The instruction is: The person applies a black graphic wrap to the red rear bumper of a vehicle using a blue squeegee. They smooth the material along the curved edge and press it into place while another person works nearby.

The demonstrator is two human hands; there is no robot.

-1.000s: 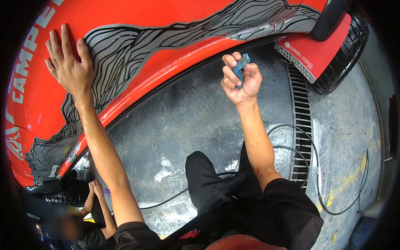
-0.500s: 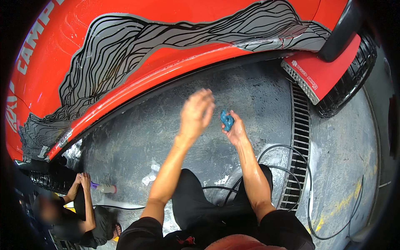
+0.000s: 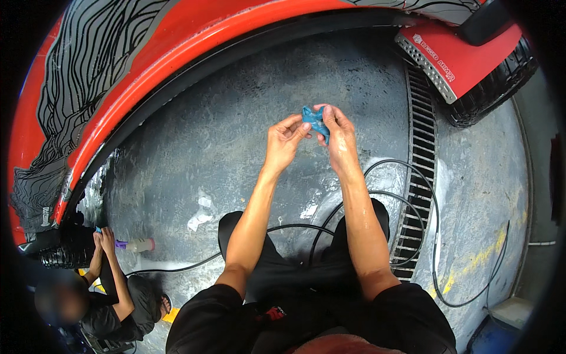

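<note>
A soft, crumpled piece of blue clay bar (image 3: 315,120) is held up in front of me, above the wet grey floor. My left hand (image 3: 281,143) pinches its left side between thumb and fingers. On the other side my right hand (image 3: 342,139) grips it, thumb on top and fingers behind. The lump looks flattened and pulled out between both hands. Wet patches shine on my right wrist. Beyond my hands runs the lower side of a red car (image 3: 194,36) with a grey and black line pattern.
A black hose (image 3: 435,236) loops over the floor by my legs, across a drain grate (image 3: 421,159). At the right is a tyre (image 3: 501,88) with a red mud flap (image 3: 439,56). A person (image 3: 112,283) crouches at the lower left, near a spray bottle (image 3: 140,244).
My left hand, which was apart and blurred, has come to the clay and taken hold of it. My right hand has moved farther out with the clay. The view has shifted relative to the car.
</note>
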